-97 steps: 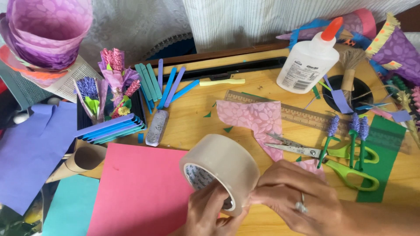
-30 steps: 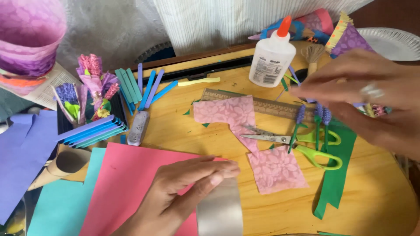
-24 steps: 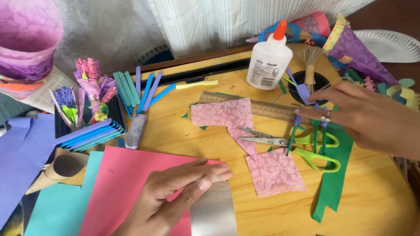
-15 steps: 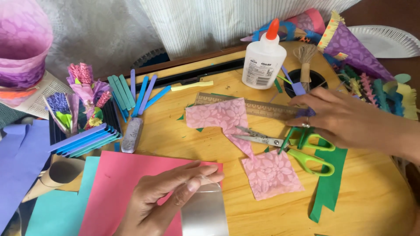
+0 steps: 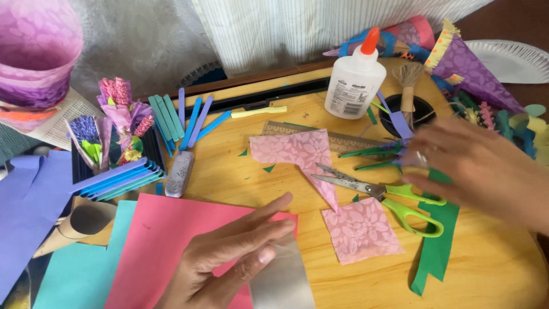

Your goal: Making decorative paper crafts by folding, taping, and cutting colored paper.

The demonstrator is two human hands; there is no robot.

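At the far left of my wooden table (image 5: pixel 240 177), a purple paper cup (image 5: pixel 37 54) stands above stacked craft sticks (image 5: pixel 117 178). My left hand (image 5: pixel 229 257) lies flat, fingers together, on a pink paper sheet (image 5: pixel 166 246), its fingertips touching a strip of clear tape (image 5: pixel 280 274) (shiny, near the bottom edge). Past the green-handled scissors (image 5: pixel 389 194), my right hand (image 5: pixel 474 166), blurred, reaches paper flowers (image 5: pixel 383 151) below the glue bottle (image 5: pixel 354 80); I cannot tell its grip.
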